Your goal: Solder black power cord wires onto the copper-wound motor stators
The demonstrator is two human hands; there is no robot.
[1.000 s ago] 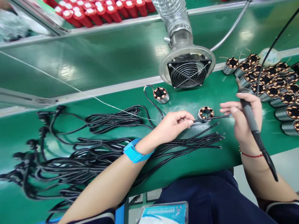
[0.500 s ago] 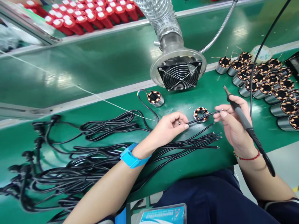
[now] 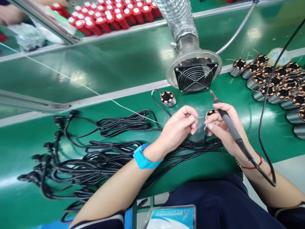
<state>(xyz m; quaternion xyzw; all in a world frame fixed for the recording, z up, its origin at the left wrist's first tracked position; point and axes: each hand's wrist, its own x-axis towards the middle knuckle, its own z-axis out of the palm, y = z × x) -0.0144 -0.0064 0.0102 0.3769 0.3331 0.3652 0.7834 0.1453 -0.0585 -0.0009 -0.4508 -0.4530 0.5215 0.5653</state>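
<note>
My left hand [image 3: 179, 128], with a blue wrist strap [image 3: 142, 157], is closed in a pinch on a thin solder wire [image 3: 133, 110] that runs off to the upper left. My right hand [image 3: 222, 128] holds a black soldering iron [image 3: 226, 119] with its tip pointing up, and its fingertips pinch the end of a black cable [image 3: 205, 135]. Both hands meet just in front of a copper-wound stator [image 3: 211, 113] on the green bench. A bundle of black cables [image 3: 95, 162] lies under my left forearm.
A fume extractor fan [image 3: 195, 76] on a silver duct stands just behind my hands. Another stator [image 3: 168, 98] with a cable sits to its left. Several stators [image 3: 274, 83] crowd the right. Red cylinders [image 3: 111, 16] fill the far conveyor side.
My hands have come together: the right hand moved left with the cable end, which now bends down instead of stretching between the hands. The iron's tip swung toward the fan.
</note>
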